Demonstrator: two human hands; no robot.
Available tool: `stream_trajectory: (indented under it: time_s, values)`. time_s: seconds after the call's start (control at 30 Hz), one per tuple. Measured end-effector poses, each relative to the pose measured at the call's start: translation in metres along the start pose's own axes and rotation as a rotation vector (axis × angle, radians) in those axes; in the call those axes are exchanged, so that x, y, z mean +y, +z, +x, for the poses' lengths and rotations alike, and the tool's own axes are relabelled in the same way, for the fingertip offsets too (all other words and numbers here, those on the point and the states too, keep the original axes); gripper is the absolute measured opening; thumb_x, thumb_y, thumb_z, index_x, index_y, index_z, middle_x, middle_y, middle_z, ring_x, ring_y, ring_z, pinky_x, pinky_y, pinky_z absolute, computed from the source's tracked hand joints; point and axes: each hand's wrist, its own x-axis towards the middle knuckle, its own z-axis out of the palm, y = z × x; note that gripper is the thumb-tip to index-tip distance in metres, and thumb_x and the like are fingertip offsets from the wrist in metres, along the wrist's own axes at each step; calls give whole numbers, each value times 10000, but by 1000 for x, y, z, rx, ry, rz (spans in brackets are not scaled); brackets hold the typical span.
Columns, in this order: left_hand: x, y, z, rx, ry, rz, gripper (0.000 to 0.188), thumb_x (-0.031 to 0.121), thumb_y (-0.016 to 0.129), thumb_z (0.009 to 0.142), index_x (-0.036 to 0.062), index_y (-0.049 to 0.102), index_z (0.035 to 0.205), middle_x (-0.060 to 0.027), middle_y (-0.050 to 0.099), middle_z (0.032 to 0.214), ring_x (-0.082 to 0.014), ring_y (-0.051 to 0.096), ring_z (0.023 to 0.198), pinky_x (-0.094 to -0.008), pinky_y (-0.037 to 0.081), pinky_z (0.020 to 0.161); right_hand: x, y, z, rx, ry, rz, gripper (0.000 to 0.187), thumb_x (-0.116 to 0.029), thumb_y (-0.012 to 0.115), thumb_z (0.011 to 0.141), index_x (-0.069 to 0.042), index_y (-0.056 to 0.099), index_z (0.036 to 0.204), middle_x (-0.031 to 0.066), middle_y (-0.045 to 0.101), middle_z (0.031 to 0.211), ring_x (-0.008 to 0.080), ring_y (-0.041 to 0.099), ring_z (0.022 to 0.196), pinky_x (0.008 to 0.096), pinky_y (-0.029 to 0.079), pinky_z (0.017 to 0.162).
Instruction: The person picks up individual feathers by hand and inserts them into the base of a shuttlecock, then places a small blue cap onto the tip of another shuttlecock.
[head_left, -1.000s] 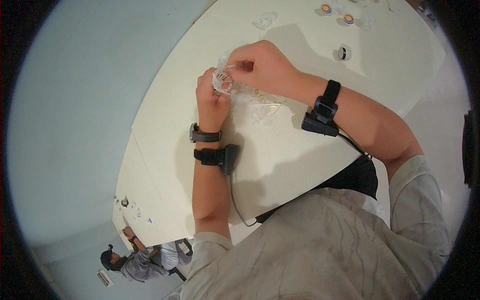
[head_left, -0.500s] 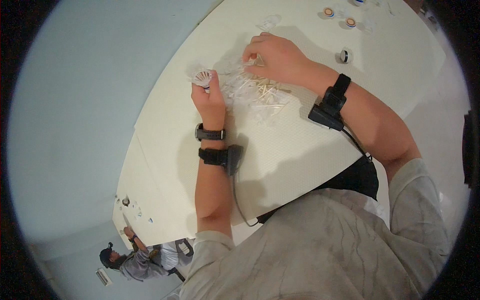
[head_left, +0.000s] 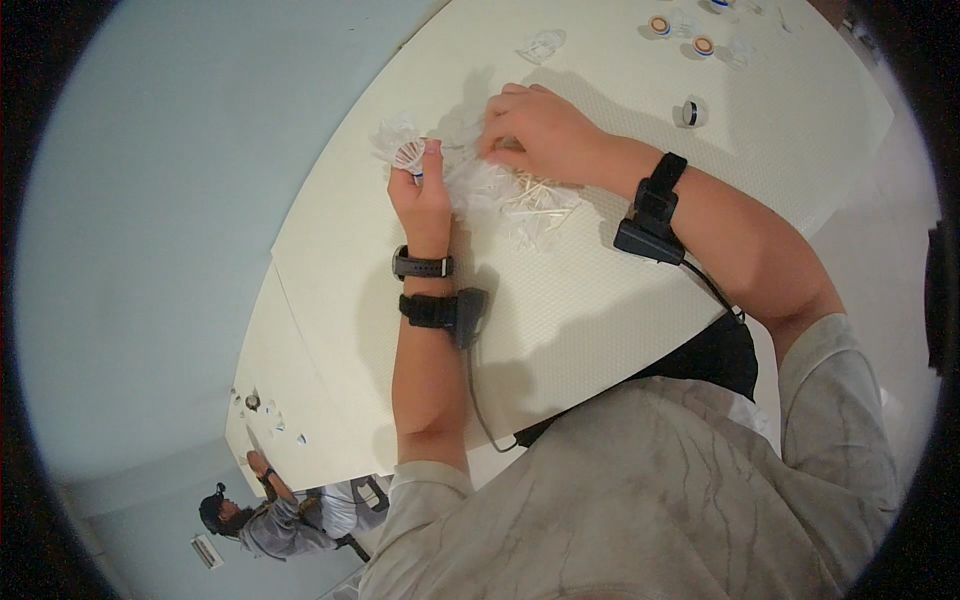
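My left hand [head_left: 418,200] is closed around a shuttlecock [head_left: 410,152], its thumb pressed along the near side. The shuttlecock's ribbed skirt faces up, with wispy white feathers [head_left: 392,132] around it and a bit of blue band below. Just to the right, my right hand [head_left: 545,130] hovers over the far part of a loose heap of white feathers and pale quills [head_left: 535,200]. Its fingers curl down toward the thumb in a pinch; whatever lies between the tips is too small to make out.
Shuttlecock corks with tan faces [head_left: 703,46] sit at the far right. A dark-banded cork [head_left: 690,114] lies right of my right hand, and a clear crumpled piece [head_left: 541,46] beyond it. Another person [head_left: 250,515] works at the lower left table edge. Cables hang from both wrist straps.
My right hand has moved slightly nearer, and its fingers have curled more toward the thumb. The shuttlecock in my left hand is tilted a little differently.
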Motion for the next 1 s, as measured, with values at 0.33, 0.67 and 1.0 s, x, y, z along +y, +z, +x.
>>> stream_trajectory:
  time_s: [0.33,0.67,1.0]
  values:
    - [5,1,-2,13,37,-52,305,253,581,1047,-23,711,1039,-59,695,962,-140,598,891,-297,474,815,4,7,4,160,159,309,108,-126,688,920,-26,689,962,104,655,866,260,581,808,370,481,740]
    - [4,-3,-3,-6,45,-49,206,179,658,1002,-11,710,1059,-61,722,995,-139,640,910,-298,502,840,-2,2,5,130,146,395,105,-100,673,939,-16,687,1000,91,665,870,204,574,757,330,479,720]
    - [5,-3,-5,-31,102,-5,154,121,730,944,-7,704,1025,-60,730,990,-146,659,906,-294,511,832,0,4,5,108,93,411,139,-134,716,910,-19,711,987,74,658,878,194,564,763,316,466,720]
